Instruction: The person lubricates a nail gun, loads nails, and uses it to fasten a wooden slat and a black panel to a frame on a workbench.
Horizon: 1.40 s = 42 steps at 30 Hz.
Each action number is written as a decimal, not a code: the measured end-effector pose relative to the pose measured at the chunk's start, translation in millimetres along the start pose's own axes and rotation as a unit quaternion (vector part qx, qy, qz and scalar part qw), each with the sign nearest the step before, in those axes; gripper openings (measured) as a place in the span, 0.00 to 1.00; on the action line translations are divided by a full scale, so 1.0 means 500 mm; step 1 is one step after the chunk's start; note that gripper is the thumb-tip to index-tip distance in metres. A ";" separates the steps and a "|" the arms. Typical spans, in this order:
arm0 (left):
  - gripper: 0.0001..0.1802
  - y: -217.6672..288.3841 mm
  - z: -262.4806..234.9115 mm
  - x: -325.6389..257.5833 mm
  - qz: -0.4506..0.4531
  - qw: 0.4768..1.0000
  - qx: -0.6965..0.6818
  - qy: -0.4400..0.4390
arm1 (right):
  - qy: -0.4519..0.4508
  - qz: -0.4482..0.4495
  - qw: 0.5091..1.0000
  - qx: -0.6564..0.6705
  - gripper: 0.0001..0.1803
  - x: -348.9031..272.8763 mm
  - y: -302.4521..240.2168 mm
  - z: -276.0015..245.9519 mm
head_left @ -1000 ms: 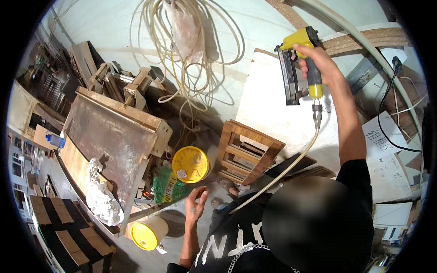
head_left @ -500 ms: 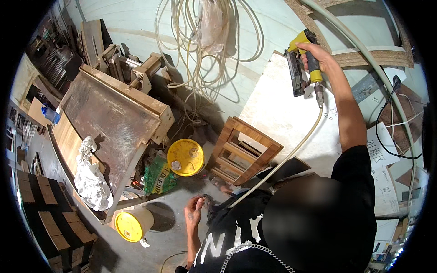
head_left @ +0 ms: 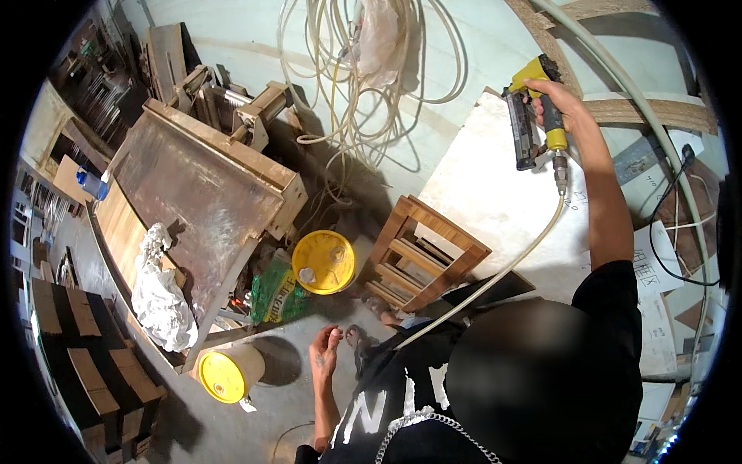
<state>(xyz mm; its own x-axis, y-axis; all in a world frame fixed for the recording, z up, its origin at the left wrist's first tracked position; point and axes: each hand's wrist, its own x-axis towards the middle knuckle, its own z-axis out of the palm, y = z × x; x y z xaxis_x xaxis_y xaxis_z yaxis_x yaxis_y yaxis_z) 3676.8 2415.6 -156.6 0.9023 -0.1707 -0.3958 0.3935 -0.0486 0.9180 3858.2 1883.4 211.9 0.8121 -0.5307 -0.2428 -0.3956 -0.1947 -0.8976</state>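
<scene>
**Nail gun raised over a pale board, buckets on the floor below**

Up at the right of the view, the right hand (head_left: 563, 104) is closed around the grip of a yellow and black nail gun (head_left: 532, 116), held upright above a pale board (head_left: 495, 193) that lies across the work area. A pale air hose (head_left: 495, 277) runs from the base of the tool down toward the person's body. The left hand (head_left: 325, 352) hangs low near the concrete floor (head_left: 270, 410), fingers loosely curled and holding nothing, just beside the person's sandalled foot (head_left: 359, 339).

Two containers stand on the floor. A yellow bucket (head_left: 323, 261) sits between a small wooden frame (head_left: 425, 251) and a green bag (head_left: 274, 292); its lid is on, with two caps on top, so its contents are hidden. A pale bucket with a yellow lid (head_left: 228, 373) lies tipped on its side nearer the left hand, also closed. A crumpled white cloth (head_left: 158, 290) rests on the edge of a large wooden tray (head_left: 209, 193), whose stained bottom appears bare, though the fisheye bend makes that hard to judge. Coiled hose (head_left: 363, 85) hangs on the wall behind.
</scene>
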 end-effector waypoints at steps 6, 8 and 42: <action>0.21 -0.021 -0.028 -0.022 -0.018 0.999 0.028 0.039 | 0.001 -0.023 1.000 -0.019 0.17 0.008 0.025 0.043; 0.22 -0.016 -0.033 -0.025 -0.023 0.997 0.058 0.047 | -0.011 -0.017 1.000 -0.022 0.17 0.000 0.032 0.030; 0.14 -0.344 0.515 -0.719 -0.388 0.663 -0.279 0.576 | -0.249 0.220 0.941 -0.065 0.14 0.101 1.027 1.133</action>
<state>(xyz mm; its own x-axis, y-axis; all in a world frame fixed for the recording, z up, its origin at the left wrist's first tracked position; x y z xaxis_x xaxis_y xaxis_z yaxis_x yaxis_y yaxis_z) 3239.5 2231.8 -166.3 -0.2010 0.5728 -0.7947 0.5312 0.7453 0.4029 3939.1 2224.2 -469.6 0.6450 -0.1375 -0.7517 -0.7633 -0.1637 -0.6250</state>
